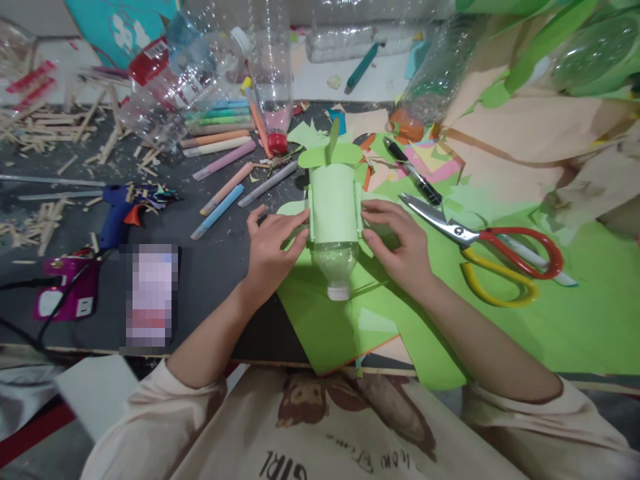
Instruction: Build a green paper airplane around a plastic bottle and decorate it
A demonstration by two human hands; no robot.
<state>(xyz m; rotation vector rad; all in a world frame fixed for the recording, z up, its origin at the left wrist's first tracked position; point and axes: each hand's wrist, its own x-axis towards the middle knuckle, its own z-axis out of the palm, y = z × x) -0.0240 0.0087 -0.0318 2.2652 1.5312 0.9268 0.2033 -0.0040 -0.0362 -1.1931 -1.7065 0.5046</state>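
In the middle of the head view lies a clear plastic bottle (334, 203) wrapped in light green paper, its white cap (339, 292) toward me. Green paper fins (330, 155) stick out at its far end, and narrow green strips run along both sides. My left hand (277, 243) touches the strip on the left side with thumb and fingertips. On the opposite side my right hand (397, 237) does the same, so the bottle sits between both hands. Beneath it are green paper sheets (320, 333).
Scissors (480, 240) with red and yellow handles lie right of my right hand, near a black pen (413, 172). Several markers (220, 210), a blue glue gun (117, 213) and a phone (151, 293) lie left. Clear bottles (270, 67) and paper scraps fill the back.
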